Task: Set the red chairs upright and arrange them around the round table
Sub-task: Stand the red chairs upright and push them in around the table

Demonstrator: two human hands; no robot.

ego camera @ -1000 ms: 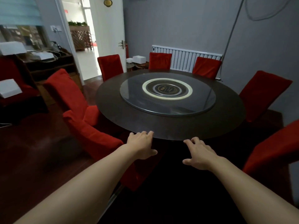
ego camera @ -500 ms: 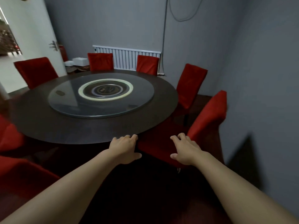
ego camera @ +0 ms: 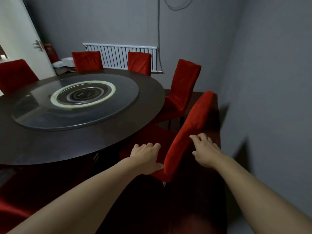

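Two bare hands reach forward over a dark wooden floor (ego camera: 194, 208) toward the nearest chair (ego camera: 189, 132). Left hand (ego camera: 146, 157): fingers relaxed and slightly spread, thumb against the near end of the chair's back – a grip is not plainly shown. Right hand (ego camera: 205, 151): fingers loosely extended, tips touching the rear face of the back, clasping nothing. Nearest chair: red, leaning, with its back slanted; the long axis of the back runs from the near end by the left hand up and away to the far top corner beside the right wall (ego camera: 270, 98). Its seat side faces the table (ego camera: 67, 146), and it stands just beside the table's near right edge, between table and wall. Room here is narrow – the wall runs close along the chair's right side.

Table: round, dark, carrying a glass turntable (ego camera: 76, 102) with a pale ring at its centre. Second chair (ego camera: 183, 86): upright beyond the leaning one, at the table's right edge, facing the table. Two more upright chairs (ego camera: 87, 61) (ego camera: 139, 62) stand at the far edge before a white radiator (ego camera: 121, 55) on the grey back wall. Another chair (ego camera: 15, 75) stands far left, near a white door (ego camera: 20, 39). A red edge at the lower left is too cropped to identify.
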